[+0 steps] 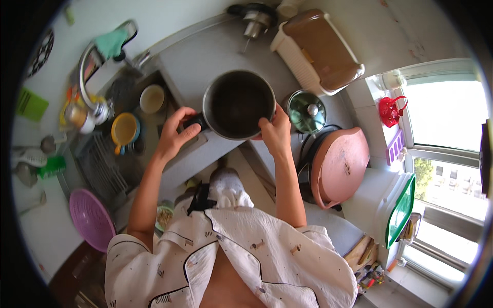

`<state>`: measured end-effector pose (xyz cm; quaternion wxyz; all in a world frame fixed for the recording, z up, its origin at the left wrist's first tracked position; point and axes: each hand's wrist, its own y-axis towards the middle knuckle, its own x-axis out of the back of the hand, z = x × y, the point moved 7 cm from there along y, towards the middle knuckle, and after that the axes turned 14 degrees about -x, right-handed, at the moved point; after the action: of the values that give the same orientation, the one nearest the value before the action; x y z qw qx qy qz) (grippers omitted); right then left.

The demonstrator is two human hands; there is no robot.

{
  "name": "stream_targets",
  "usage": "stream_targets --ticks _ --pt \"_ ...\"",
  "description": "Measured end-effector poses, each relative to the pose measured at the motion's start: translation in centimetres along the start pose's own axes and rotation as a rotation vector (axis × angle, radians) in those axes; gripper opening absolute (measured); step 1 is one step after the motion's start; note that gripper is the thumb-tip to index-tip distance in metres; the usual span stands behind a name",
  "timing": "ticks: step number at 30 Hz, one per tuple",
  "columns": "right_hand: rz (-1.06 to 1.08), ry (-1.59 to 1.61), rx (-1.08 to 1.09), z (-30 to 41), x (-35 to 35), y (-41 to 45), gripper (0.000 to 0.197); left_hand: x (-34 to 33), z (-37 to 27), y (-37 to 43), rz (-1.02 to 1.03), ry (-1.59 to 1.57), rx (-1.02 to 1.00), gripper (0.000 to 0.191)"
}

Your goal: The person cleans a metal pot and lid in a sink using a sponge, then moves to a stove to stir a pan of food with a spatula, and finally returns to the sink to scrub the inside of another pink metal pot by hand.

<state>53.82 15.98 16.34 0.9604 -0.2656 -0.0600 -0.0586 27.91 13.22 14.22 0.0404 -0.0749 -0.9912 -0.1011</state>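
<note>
A dark-lined cooking pot (239,104) with a metal rim is held in front of me, over the counter's edge. Its short black handle (195,122) is in the grip of my left hand (173,134). My right hand (278,129) clasps the opposite side, its thumb at the rim and its fingers partly hidden behind the wall. The pot's inside looks dark, and I cannot tell whether it holds anything. To the right of my right hand stands a small pot with a glass lid (307,111).
At left is a sink with a yellow-and-blue mug (125,129), a pale cup (151,99) and a curved faucet (85,73). A purple basket (92,219) leans beside it. A lidded box (319,52) stands at the back; a pink-lidded appliance (341,167) is at right.
</note>
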Motion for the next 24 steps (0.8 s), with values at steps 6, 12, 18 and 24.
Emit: stream_targets --ticks 6,12,18,24 --pt "0.297 0.058 -0.079 -3.7 -9.8 -6.3 0.046 8.0 0.8 -12.4 -0.269 0.061 0.08 0.046" --pt "0.58 0.067 -0.145 -7.1 -19.8 -11.1 0.042 14.6 -3.2 -20.9 -0.458 0.08 0.107 0.04" --pt "0.882 0.05 -0.296 -9.8 -28.3 -12.9 0.041 20.4 -4.7 -26.1 -0.5 0.115 0.098 0.033" --pt "0.715 -0.417 -0.251 -18.3 -33.8 1.2 0.042 24.6 -5.3 -29.3 -0.743 0.094 0.14 0.023"
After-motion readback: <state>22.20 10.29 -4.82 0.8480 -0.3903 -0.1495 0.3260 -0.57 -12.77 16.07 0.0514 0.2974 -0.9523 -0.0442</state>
